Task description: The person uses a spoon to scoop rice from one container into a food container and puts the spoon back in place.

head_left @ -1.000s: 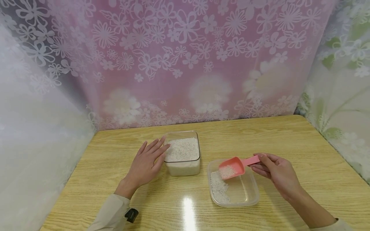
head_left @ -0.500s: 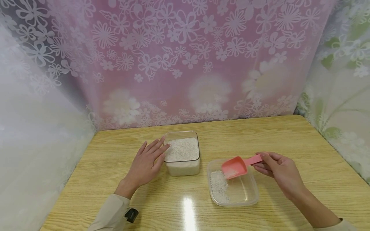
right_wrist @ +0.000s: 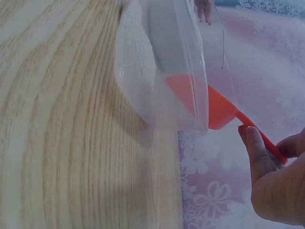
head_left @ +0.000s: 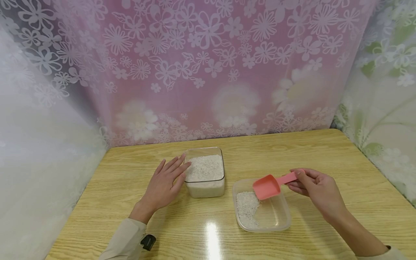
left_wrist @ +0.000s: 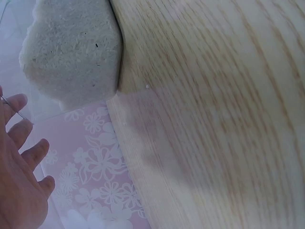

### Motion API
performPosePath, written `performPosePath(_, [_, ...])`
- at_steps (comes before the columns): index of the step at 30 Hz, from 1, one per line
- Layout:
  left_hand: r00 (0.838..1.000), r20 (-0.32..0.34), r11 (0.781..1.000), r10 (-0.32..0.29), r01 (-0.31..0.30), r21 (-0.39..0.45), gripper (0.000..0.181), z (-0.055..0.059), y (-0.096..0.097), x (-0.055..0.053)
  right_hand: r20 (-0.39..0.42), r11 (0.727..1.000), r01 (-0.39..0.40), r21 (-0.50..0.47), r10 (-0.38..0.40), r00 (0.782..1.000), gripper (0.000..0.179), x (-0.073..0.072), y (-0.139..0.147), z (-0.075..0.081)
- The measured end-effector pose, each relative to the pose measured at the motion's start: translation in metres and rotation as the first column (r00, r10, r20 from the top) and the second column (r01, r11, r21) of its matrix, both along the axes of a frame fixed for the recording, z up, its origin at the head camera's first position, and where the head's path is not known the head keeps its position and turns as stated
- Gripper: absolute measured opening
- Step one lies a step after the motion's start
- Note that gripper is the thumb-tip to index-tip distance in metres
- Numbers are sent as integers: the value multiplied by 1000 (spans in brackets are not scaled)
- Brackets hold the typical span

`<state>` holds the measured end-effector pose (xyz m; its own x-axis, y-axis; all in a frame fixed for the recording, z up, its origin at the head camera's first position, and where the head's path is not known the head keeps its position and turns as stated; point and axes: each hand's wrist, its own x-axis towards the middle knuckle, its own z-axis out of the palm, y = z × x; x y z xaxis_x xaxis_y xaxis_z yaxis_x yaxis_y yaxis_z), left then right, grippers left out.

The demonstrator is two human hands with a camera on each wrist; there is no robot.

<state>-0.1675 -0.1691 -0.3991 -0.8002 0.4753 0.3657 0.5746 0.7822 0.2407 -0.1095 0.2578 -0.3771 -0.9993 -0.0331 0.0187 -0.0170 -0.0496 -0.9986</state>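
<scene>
My right hand (head_left: pixel 320 191) pinches the handle of a pink scoop (head_left: pixel 267 187), whose bowl hangs tilted over a shallow clear plastic container (head_left: pixel 274 220). No rice shows in the scoop's bowl. White rice (head_left: pixel 247 209) lies heaped along that container's left side. In the right wrist view the scoop (right_wrist: pixel 223 110) dips past the container's rim, its handle between thumb and fingers. With fingers spread, my left hand (head_left: pixel 164 184) rests against the left side of a taller clear square container (head_left: pixel 208 190), which holds much more rice (head_left: pixel 205 168).
Both containers stand on a wood-grain table (head_left: pixel 130 162), the taller one farther back and to the left. A pink flowered curtain (head_left: pixel 201 90) hangs behind the table's back edge, with pale cloth at both sides. A black band (head_left: pixel 148 242) sits at my left cuff.
Rice has slid out of the scoop into the shallow container, where the heap is a little larger. My right hand has moved slightly right and back with the scoop. My left hand stays put.
</scene>
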Motion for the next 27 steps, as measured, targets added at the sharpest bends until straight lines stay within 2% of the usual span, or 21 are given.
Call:
performPosePath(7, [1000, -5, 1000, -5, 5, 4, 41, -1, 0, 0, -45, 997, 12, 73, -9, 999, 22, 4, -2, 3])
performPosePath(15, [1000, 2, 1000, -1, 1, 4, 41, 0, 0, 1, -74, 996, 13, 92, -6, 997, 21, 5, -1, 3])
performPosePath(21, [1000, 3, 1000, 3, -3, -3, 41, 1, 0, 1, -122, 999, 10, 40, -5, 992, 22, 5, 2, 1])
performPosePath(27, [1000, 7, 1000, 4, -4, 1, 41, 1, 0, 1, -125, 997, -25, -73, 16, 992, 23, 2, 7, 2])
